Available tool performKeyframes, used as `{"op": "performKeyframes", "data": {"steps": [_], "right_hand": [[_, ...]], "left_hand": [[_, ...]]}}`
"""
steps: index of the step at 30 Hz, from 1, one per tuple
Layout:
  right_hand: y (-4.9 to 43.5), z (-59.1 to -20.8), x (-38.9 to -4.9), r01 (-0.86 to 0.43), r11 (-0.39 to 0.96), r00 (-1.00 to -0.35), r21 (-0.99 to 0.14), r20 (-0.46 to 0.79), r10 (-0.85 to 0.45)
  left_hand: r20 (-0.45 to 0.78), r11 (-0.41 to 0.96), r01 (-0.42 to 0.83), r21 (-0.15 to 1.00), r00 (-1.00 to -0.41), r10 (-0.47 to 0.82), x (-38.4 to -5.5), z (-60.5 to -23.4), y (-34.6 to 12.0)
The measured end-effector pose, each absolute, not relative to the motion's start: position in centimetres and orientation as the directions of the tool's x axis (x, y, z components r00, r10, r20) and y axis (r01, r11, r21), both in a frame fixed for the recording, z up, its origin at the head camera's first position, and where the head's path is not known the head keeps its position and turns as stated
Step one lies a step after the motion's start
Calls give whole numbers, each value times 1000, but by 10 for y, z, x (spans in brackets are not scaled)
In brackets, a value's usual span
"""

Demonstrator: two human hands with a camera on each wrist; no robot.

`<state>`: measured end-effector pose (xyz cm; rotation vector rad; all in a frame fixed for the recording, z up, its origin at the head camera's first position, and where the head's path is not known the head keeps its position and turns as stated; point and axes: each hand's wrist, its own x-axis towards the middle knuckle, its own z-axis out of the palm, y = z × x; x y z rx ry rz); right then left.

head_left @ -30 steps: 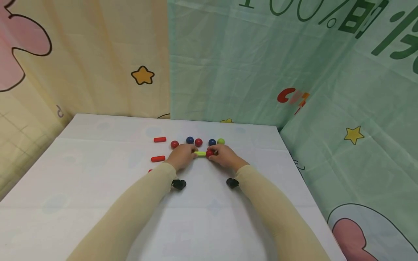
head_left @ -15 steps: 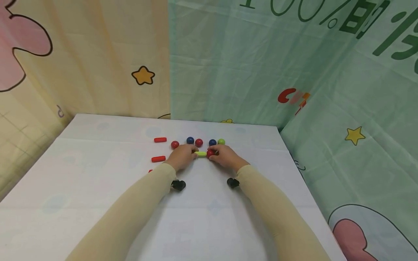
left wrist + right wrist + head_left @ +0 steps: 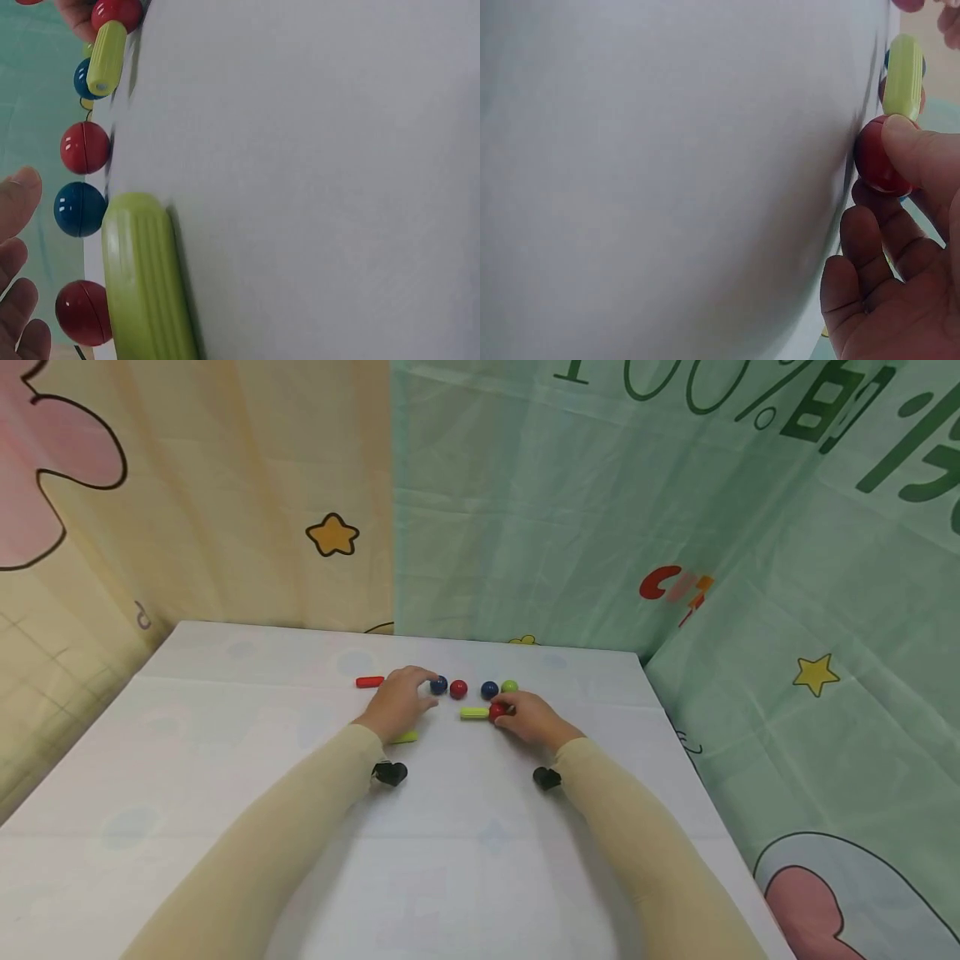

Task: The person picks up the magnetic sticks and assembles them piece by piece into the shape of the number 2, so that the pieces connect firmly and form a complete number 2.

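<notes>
My right hand [image 3: 532,720] pinches a red ball [image 3: 876,156] between thumb and fingers. A yellow-green ribbed stick [image 3: 904,75] is joined to that ball and points left, its other end free. My left hand [image 3: 397,703] hovers over the left part of the group, thumb and fingers apart, holding nothing. Its fingertips are close to a blue ball [image 3: 438,685] in the head view. Below it lies another yellow-green stick [image 3: 146,285], partly covered by the hand in the head view. Beside that stick is a red ball [image 3: 81,313], hidden in the head view.
Behind the hands, a red ball [image 3: 458,689], a blue ball [image 3: 490,690] and a green ball [image 3: 510,686] lie on the white table [image 3: 450,860]. A red stick [image 3: 370,682] lies farther left. Printed curtains [image 3: 525,527] stand behind the table.
My left hand has let go of the yellow-green stick's free end and moved left, its fingers spreading. My right hand has shifted slightly right with the red ball and stick.
</notes>
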<state>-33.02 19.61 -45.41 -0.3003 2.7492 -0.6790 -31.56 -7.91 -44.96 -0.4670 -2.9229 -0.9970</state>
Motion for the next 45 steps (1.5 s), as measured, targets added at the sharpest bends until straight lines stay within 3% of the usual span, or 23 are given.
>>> {"op": "performKeyframes", "data": {"steps": [9, 45], "right_hand": [[209, -451, -329, -109, 861, -938, -497, -235, -255], [223, -449, -324, -97, 854, -945, -511, -223, -240]], "left_hand": [[-32, 714, 117, 691, -981, 192, -321, -449, -104], [-106, 764, 14, 645, -989, 107, -323, -465, -115]]}}
